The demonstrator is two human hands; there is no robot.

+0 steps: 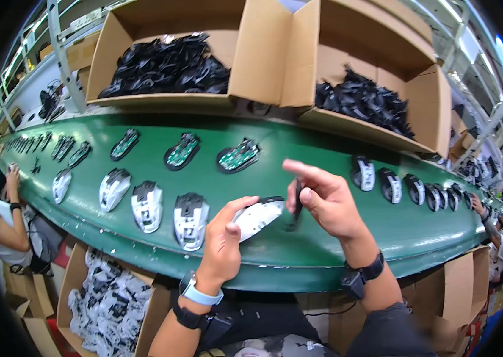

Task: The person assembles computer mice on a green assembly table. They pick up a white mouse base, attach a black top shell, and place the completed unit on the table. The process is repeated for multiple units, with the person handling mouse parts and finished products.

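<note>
A person sits or stands at a green counter (418,232), both hands raised over it. The L hand (221,241) pinches a white shell (259,220) btwn thumb & fingers; it tilts up to the R, black along its top edge, mid-counter, near the front. The R hand (327,201) has its grip pressed on a thin black piece (298,193), seen almost edge-on, index finger stuck out L. The piece's lower end blurs; from here I can't tell if it touches the shell.

To do this well, imo: hold the shell steady by its rim, keep L fingertips off the side facing the R hand, line the piece up square, & go light on pressure, as both look thin.

Edges: the counter's front lip (323,271) runs just below the shell, so wrists should stay above it. Circuit boards (238,156) lie farther back, w/ 2 cardboard boxes (263,53) beyond. White-and-black shells (192,221) sit just L of the L hand, so it's tight there. A row of upright-looking shells (363,174) starts R of the R hand; best elbow room is btwn that row & the lip.
</note>
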